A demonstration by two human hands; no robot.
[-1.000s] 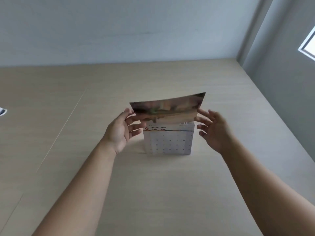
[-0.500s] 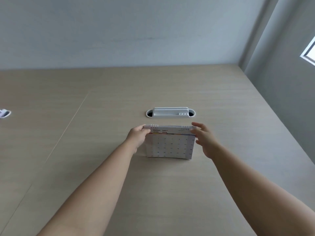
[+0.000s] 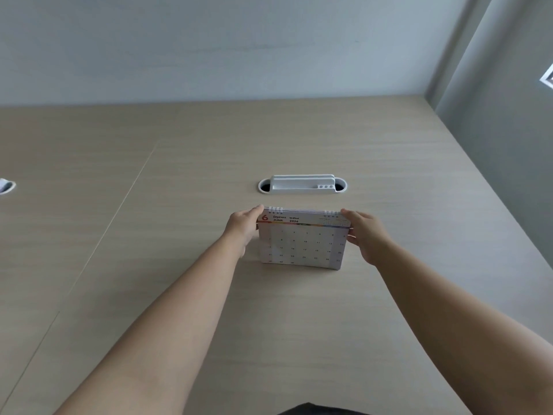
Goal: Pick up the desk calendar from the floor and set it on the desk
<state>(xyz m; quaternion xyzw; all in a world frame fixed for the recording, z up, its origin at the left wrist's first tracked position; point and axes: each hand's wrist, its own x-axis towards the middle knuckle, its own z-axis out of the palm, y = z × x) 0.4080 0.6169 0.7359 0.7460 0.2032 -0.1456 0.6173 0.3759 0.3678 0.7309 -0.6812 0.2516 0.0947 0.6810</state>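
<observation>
The desk calendar stands upright on the light wooden desk, its June page facing me and its spiral binding on top. My left hand grips its upper left edge. On the other side, my right hand holds the upper right edge, thumb in front. Both arms reach forward from the bottom of the view.
A white oval cable grommet is set into the desk just behind the calendar. Another white grommet shows at the far left edge. A seam runs diagonally across the desk on the left. Grey walls close the back and right.
A picture page that stood raised above the calendar has been flipped over the back, which uncovers the grommet behind. Both hands came down onto the calendar's top corners.
</observation>
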